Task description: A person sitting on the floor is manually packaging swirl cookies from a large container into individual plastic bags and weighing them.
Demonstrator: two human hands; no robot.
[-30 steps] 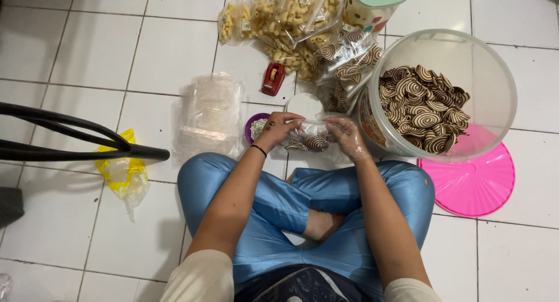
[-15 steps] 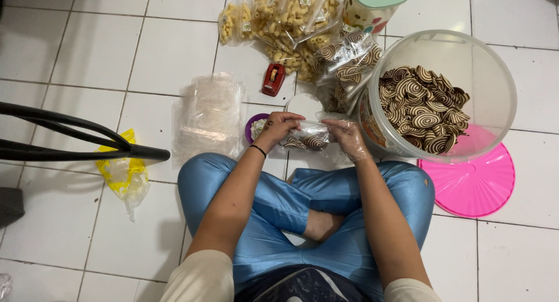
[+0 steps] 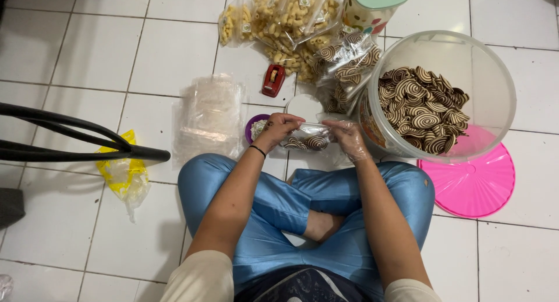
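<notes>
A: How far along is the packing?
B: The large clear plastic tub (image 3: 489, 63) right of the hands is still about half full of brown-and-cream swirl biscuits (image 3: 422, 107); several filled clear bags (image 3: 343, 60) lie just beyond the hands, with a stack of empty clear bags (image 3: 209, 112) to their left.
A: And the hands?
B: The left hand (image 3: 279, 127) and gloved right hand (image 3: 346, 136) each pinch an end of a small clear bag of swirl biscuits (image 3: 307, 140), held between them above the knees
</notes>
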